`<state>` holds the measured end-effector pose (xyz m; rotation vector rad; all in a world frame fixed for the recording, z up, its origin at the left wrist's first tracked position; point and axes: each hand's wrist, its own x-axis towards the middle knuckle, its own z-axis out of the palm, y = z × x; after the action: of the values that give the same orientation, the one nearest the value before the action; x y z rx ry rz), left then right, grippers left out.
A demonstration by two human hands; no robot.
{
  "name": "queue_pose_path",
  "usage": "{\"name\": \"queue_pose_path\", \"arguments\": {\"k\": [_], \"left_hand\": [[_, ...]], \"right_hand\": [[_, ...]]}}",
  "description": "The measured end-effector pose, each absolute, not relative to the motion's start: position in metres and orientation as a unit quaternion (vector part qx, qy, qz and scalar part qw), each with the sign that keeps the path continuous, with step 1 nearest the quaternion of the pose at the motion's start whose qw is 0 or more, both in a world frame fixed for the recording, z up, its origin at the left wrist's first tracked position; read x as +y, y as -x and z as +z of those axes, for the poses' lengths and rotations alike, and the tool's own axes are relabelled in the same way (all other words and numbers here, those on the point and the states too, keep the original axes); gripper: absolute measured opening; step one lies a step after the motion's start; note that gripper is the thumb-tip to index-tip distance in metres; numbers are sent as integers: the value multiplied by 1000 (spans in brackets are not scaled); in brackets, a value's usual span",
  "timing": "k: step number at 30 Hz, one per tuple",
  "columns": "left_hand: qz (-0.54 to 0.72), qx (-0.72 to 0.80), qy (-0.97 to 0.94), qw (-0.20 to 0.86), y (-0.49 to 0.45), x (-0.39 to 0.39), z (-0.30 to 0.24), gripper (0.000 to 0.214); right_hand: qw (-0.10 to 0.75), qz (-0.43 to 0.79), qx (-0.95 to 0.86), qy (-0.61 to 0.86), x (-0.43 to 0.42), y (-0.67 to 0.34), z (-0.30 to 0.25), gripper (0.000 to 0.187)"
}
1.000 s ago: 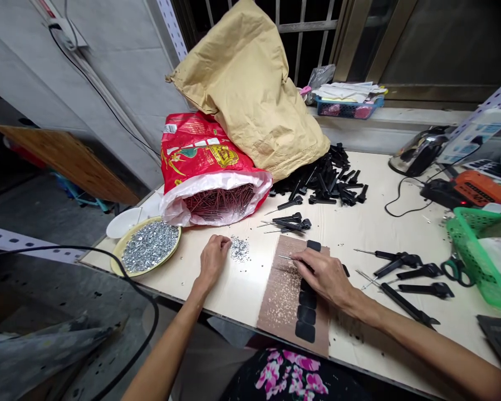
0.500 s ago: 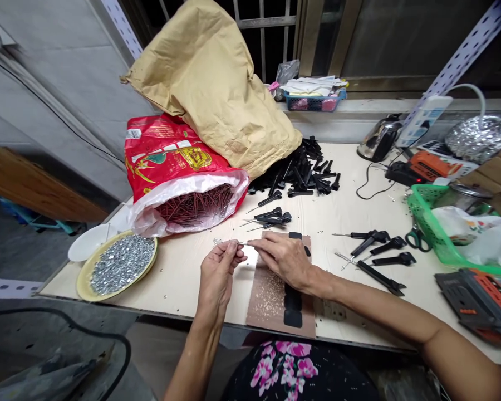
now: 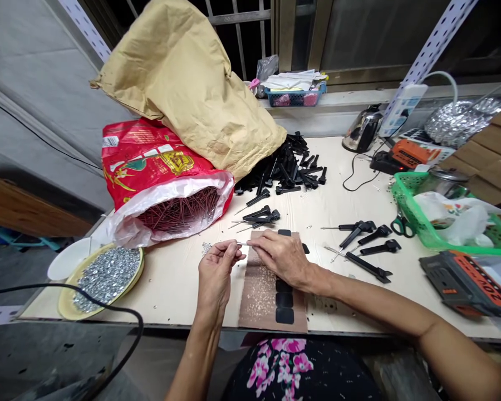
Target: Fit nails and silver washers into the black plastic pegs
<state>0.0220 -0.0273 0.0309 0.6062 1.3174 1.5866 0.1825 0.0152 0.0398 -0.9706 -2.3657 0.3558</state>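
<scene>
Two hands are meeting over the worktop (image 3: 334,206), with a slim metal rod (image 3: 242,243) spanning the gap between their fingertips. The left hand (image 3: 216,275) is pinching the rod's left end between thumb and fingers; the right hand (image 3: 281,259) is gripping the other end, palm down, its fingers hiding most of that part. (Whether a smaller piece is also sitting in the left pinch, the fingers are not letting us tell.) The rod is lying roughly level, above the left edge of a brown cardboard sheet (image 3: 299,314). Black rounded pads (image 3: 284,316) are forming a column on the sheet, partly covered by the right hand, and pale crumbs (image 3: 259,295) are dotting its left side. Just beyond the left hand, a small heap of tiny metal pieces (image 3: 206,247) is showing.

The step in hand is probably a fine fitting or aligning at the rod's left end. The next move is likely calling for a steady right grip, the rod in line with the left fingertips, and only light pressure, since so little of the rod is showing.

Farther left, a yellow bowl (image 3: 69,303) is holding silver washers (image 3: 108,275), and a red bag (image 3: 150,161) is opening onto dark red rods (image 3: 179,209). Black-handled tools with thin shafts (image 3: 379,247) are lying to the right, while a pile of black plastic parts (image 3: 290,167) is spreading at the far side.
</scene>
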Motion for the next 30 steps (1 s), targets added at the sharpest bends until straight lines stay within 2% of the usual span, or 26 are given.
{"name": "queue_pose_path", "arguments": {"k": [10, 20, 30], "left_hand": [[604, 568, -277, 485, -28, -22, 28, 35], [625, 541, -253, 503, -38, -16, 24, 34], [637, 540, -264, 484, -45, -14, 24, 31]], "right_hand": [[311, -19, -880, 358, 16, -186, 26, 19], [318, -56, -872, 368, 21, -186, 16, 22], [295, 9, -873, 389, 21, -186, 19, 23]]}}
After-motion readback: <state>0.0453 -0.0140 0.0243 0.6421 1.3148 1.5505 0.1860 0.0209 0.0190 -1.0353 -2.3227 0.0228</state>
